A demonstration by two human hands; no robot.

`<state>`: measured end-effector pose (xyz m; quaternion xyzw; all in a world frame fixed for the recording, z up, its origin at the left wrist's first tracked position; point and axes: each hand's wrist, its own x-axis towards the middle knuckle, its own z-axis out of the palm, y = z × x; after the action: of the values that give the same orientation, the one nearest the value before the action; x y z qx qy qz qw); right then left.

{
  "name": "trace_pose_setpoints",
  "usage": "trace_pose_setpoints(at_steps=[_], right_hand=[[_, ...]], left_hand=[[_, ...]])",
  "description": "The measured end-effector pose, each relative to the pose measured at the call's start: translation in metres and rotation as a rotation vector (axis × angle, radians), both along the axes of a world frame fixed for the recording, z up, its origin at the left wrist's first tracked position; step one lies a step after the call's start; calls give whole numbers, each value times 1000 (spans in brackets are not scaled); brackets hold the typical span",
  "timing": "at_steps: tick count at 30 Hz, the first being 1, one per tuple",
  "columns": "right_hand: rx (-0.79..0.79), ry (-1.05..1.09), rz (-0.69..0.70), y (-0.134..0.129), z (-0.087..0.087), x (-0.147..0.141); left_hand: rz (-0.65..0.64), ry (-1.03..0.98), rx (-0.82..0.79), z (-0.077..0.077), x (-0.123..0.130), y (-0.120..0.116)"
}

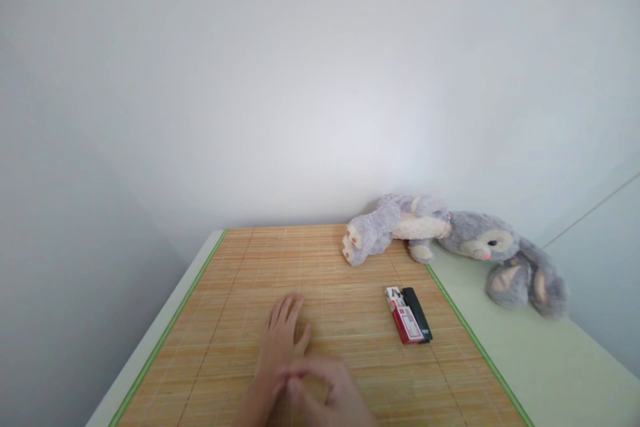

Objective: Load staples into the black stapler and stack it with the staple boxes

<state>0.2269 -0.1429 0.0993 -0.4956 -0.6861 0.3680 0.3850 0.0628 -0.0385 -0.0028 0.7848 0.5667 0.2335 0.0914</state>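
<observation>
Left hand (281,339) spread on bamboo mat (310,260); wrist (265,379) seemingly being touched by right hand (330,392), 5 o'clock, pinch unconfirmed (blur); steadiness likely needed.

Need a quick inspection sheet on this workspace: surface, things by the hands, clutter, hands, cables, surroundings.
Surface: slatted mat with green edging, on a pale table.
Things: nearest the hands are a red-and-white box and a dark stapler, side by side on the mat.
Clutter: grey plush rabbit lying along the back, feet on the mat, head beyond its right edge.
Hands: left hand back up, fingers extended; right hand blurred, fingertips at the left wrist; can't tell if it holds anything.
Cables: nothing seen.
Surroundings: pale wall behind, thin slanting line at far right.
</observation>
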Motion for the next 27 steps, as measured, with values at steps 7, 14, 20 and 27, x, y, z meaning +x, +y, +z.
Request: trace_pose_setpoints(at_steps=[7, 14, 20, 27], right_hand=[[-31, -740, -245, 64, -89, 82], [25, -958, -267, 62, -100, 74], [22, -981, -280, 64, -105, 71], [22, -971, -233, 64, -101, 69]], left_hand=[[101, 214, 64, -13, 24, -6], [88, 255, 59, -8, 28, -8], [39, 264, 48, -1, 29, -11], [41, 287, 28, 4, 33, -13]])
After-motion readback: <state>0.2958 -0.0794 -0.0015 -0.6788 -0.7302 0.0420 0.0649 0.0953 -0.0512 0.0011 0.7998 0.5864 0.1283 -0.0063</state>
